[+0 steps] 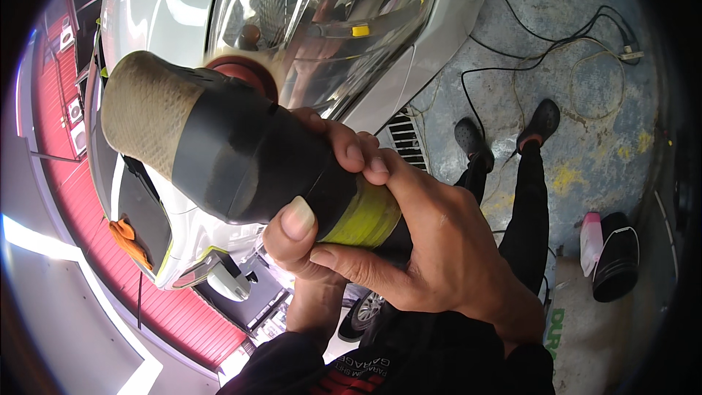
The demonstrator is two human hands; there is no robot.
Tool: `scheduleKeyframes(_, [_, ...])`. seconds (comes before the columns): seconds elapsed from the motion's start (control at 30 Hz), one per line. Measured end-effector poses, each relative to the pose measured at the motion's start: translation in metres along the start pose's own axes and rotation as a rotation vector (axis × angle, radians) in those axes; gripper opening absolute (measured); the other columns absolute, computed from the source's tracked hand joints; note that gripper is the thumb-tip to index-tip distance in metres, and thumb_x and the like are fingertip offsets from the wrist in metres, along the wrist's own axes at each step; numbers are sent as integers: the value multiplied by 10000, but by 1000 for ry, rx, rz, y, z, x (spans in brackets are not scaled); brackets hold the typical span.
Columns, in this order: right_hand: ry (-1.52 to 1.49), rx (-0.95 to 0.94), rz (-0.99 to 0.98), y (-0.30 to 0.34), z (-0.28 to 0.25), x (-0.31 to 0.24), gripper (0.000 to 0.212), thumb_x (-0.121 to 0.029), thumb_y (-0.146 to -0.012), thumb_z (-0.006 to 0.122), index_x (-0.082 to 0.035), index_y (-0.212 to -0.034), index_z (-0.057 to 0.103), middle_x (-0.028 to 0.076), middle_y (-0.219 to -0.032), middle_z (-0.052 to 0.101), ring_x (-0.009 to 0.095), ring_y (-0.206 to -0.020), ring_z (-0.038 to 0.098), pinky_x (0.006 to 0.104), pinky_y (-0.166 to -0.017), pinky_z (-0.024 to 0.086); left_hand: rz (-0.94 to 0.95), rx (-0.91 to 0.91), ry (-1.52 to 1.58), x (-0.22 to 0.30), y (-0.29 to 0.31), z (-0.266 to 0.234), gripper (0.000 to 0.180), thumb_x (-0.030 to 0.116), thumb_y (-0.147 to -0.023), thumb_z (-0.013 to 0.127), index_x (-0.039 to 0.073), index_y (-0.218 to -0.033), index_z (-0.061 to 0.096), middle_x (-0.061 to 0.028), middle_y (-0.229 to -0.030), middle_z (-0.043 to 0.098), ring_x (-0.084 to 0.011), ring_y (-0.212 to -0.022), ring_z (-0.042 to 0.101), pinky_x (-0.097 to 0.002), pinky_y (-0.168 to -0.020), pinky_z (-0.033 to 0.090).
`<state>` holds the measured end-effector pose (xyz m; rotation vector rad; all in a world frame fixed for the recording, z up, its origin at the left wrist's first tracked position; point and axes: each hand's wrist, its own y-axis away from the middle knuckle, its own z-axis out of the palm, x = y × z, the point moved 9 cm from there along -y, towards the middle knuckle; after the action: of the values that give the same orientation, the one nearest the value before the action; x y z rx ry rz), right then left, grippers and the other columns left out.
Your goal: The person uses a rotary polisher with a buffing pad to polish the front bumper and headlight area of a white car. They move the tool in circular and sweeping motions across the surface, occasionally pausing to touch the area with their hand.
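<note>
Both my hands grip a chunky black polisher (248, 153), which has a tan textured cover on its head and a yellow-green band round its body. My left hand (300, 238) clasps it from below, the thumb lying along the near side. Behind it, my right hand (446, 241) wraps the body by the band, thumb along the near side. A round reddish-brown pad (256, 73) shows under the tool's head, against or very close to the clear car headlight (344, 29); the head hides the exact contact. White bodywork (157, 7) borders the headlight.
Black cables (541, 58) trail over the stained concrete floor (585, 146) near my dark shoes (541, 121). A floor grate (406, 143) lies by the car. At the right stand a black bucket (616, 263) and a pink-and-white container (591, 241). An orange cloth (129, 243) rests on the car at left.
</note>
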<state>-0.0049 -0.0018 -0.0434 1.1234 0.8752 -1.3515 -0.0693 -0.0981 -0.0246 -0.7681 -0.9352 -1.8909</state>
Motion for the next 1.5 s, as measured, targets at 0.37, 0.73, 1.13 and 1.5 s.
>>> scheduleKeyframes(0.37, [82,-64,25,1,18,0,776,-497,-858,913,117,-1207,592,273,-983,728,440,-855,792,463,-747,646,76,-2,-40,15,8,-15,803,317,-750,837,-33,-1357,445,-176,-1021,628,-333,-933,680,-467,-966,543])
scheduleKeyframes(0.73, [104,-105,30,7,31,5,784,-478,-833,935,114,-1230,607,267,-1063,721,436,-887,791,468,-770,659,103,6,23,15,20,-32,818,329,-721,852,-6,-1349,450,-154,-994,629,-335,-919,699,-462,-1090,498])
scheduleKeyframes(1.13, [182,-155,25,17,40,13,780,-528,-850,906,87,-1246,638,233,-1048,719,408,-874,787,461,-755,654,128,-25,-19,15,36,-52,815,367,-707,861,13,-1335,480,-120,-992,631,-309,-933,708,-474,-1176,405])
scheduleKeyframes(1.5, [252,-233,60,23,38,18,841,-522,-859,892,107,-1338,608,254,-1039,726,415,-894,782,466,-778,640,193,57,28,0,57,-66,761,425,-804,826,31,-1349,472,-109,-1032,619,-299,-993,679,-490,-1163,411])
